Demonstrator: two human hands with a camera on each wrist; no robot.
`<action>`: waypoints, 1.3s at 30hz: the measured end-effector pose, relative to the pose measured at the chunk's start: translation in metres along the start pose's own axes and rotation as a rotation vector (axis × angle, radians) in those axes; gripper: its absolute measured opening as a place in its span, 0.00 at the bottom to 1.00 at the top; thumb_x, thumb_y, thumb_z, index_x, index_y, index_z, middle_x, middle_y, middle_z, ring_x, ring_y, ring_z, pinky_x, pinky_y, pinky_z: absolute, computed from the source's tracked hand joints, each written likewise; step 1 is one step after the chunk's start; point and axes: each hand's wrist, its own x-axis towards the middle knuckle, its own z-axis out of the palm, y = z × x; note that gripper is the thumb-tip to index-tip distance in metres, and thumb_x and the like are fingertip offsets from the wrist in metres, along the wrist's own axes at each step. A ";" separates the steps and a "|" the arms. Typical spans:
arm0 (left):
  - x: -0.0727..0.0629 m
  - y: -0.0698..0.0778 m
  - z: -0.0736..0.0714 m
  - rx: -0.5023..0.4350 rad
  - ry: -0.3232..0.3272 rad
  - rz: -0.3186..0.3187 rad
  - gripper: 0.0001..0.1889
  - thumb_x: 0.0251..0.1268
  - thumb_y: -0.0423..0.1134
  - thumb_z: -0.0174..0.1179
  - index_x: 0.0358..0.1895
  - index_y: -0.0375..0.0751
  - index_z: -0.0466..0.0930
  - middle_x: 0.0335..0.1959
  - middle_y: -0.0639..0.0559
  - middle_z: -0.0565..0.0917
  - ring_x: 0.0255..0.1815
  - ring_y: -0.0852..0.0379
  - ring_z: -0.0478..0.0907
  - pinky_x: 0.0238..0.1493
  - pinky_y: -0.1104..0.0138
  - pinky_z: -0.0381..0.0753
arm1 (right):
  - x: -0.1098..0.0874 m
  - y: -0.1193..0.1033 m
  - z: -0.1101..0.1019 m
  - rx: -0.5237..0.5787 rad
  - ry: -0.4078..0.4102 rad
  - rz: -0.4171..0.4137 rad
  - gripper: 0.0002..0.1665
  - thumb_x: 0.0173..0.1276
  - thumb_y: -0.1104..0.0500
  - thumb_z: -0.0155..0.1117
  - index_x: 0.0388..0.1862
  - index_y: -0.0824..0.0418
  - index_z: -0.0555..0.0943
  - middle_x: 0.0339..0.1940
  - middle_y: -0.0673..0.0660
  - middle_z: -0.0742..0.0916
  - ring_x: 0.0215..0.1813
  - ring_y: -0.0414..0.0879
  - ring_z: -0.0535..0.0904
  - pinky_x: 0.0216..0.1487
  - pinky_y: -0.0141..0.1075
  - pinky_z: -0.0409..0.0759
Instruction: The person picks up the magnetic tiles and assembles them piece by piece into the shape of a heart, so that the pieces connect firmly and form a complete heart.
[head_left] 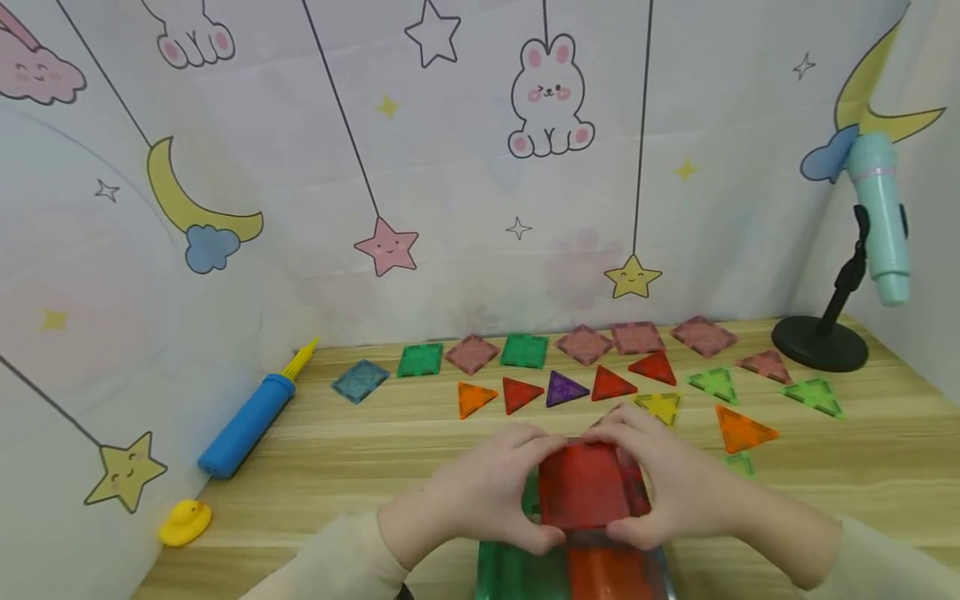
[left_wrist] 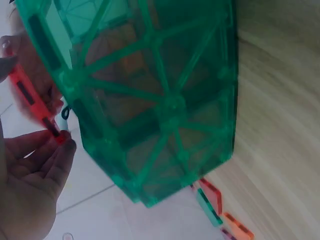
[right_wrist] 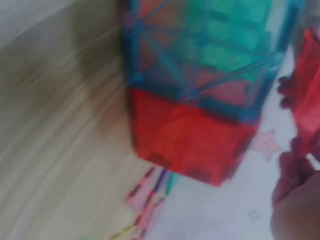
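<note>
Both hands hold a red magnetic tile piece (head_left: 585, 492) from its two sides, with a darker red face along its right edge. My left hand (head_left: 487, 485) grips the left side, thumb at the near corner. On the opposite side is my right hand (head_left: 678, 479), fingers along the far edge. Below the piece stands a box of see-through tiles: a green wall (left_wrist: 170, 95) fills the left wrist view, while a blue tile (right_wrist: 200, 65) and a red tile (right_wrist: 192, 135) form the side in the right wrist view. The held piece (left_wrist: 32, 102) appears edge-on above the box.
Behind the hands lie loose tiles, including a green square (head_left: 524, 351), a purple triangle (head_left: 566, 389) and an orange triangle (head_left: 744, 429). A blue pump (head_left: 247, 425) and a yellow duck (head_left: 185, 522) are at left. At right, a microphone (head_left: 883, 221) is on a black stand (head_left: 820, 342).
</note>
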 end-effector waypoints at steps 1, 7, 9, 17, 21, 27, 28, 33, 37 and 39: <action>0.000 0.002 0.001 0.008 0.004 0.004 0.38 0.51 0.55 0.65 0.65 0.42 0.68 0.55 0.54 0.75 0.55 0.61 0.69 0.54 0.72 0.71 | -0.001 -0.002 0.000 -0.035 -0.010 -0.009 0.37 0.51 0.42 0.72 0.60 0.49 0.72 0.50 0.44 0.70 0.49 0.41 0.67 0.37 0.34 0.78; 0.000 0.011 0.005 0.059 -0.022 0.022 0.36 0.51 0.59 0.64 0.62 0.43 0.72 0.53 0.57 0.76 0.53 0.63 0.69 0.51 0.74 0.72 | -0.007 -0.014 0.003 -0.154 -0.130 0.030 0.40 0.55 0.35 0.66 0.64 0.45 0.67 0.53 0.41 0.69 0.54 0.42 0.60 0.37 0.34 0.76; 0.000 0.011 0.007 0.077 -0.021 0.058 0.36 0.51 0.60 0.64 0.62 0.44 0.72 0.53 0.57 0.76 0.53 0.63 0.69 0.51 0.75 0.71 | -0.010 -0.015 0.004 -0.147 -0.146 0.070 0.38 0.54 0.34 0.66 0.62 0.43 0.67 0.52 0.40 0.69 0.53 0.41 0.61 0.37 0.34 0.75; -0.008 -0.037 -0.001 0.023 0.138 -0.135 0.45 0.52 0.62 0.63 0.71 0.43 0.59 0.63 0.49 0.71 0.63 0.50 0.65 0.61 0.52 0.65 | -0.023 -0.015 0.014 -0.271 -0.151 0.067 0.39 0.51 0.26 0.60 0.58 0.41 0.70 0.51 0.37 0.70 0.50 0.36 0.62 0.40 0.36 0.74; -0.020 -0.091 -0.007 0.062 0.263 -0.394 0.42 0.59 0.62 0.57 0.70 0.40 0.60 0.66 0.42 0.67 0.66 0.42 0.61 0.61 0.45 0.62 | -0.029 -0.009 0.022 -0.338 -0.121 -0.019 0.41 0.49 0.24 0.59 0.58 0.43 0.72 0.49 0.37 0.70 0.50 0.34 0.62 0.43 0.38 0.70; -0.059 -0.178 -0.009 0.159 0.299 -0.687 0.44 0.64 0.64 0.49 0.68 0.27 0.57 0.64 0.29 0.63 0.64 0.31 0.58 0.60 0.40 0.57 | -0.035 0.001 0.029 -0.386 -0.027 -0.136 0.44 0.50 0.25 0.61 0.60 0.47 0.72 0.50 0.39 0.70 0.51 0.35 0.62 0.44 0.39 0.68; -0.067 -0.190 -0.008 0.151 0.285 -0.727 0.44 0.65 0.63 0.49 0.68 0.25 0.55 0.65 0.27 0.61 0.64 0.29 0.57 0.60 0.39 0.56 | -0.036 0.002 0.029 -0.385 -0.018 -0.143 0.43 0.50 0.26 0.61 0.60 0.47 0.72 0.50 0.40 0.70 0.51 0.35 0.62 0.43 0.39 0.68; -0.100 -0.228 -0.007 0.081 0.182 -0.858 0.46 0.65 0.59 0.52 0.70 0.23 0.48 0.68 0.23 0.51 0.67 0.26 0.47 0.62 0.37 0.51 | -0.039 0.003 0.029 -0.370 -0.002 -0.126 0.40 0.51 0.27 0.63 0.59 0.45 0.73 0.50 0.39 0.71 0.50 0.34 0.62 0.44 0.39 0.67; -0.107 -0.240 -0.007 0.065 0.094 -0.888 0.47 0.63 0.62 0.52 0.71 0.28 0.48 0.70 0.26 0.48 0.68 0.25 0.43 0.59 0.33 0.46 | -0.042 0.003 0.027 -0.337 -0.015 -0.088 0.41 0.50 0.27 0.64 0.61 0.43 0.71 0.52 0.37 0.71 0.51 0.33 0.62 0.45 0.40 0.69; -0.107 -0.242 -0.007 0.057 0.051 -0.897 0.46 0.63 0.63 0.51 0.72 0.30 0.49 0.71 0.28 0.48 0.68 0.25 0.41 0.58 0.30 0.44 | -0.042 0.004 0.026 -0.317 -0.003 -0.102 0.42 0.50 0.28 0.65 0.61 0.43 0.71 0.52 0.39 0.71 0.51 0.34 0.62 0.45 0.39 0.70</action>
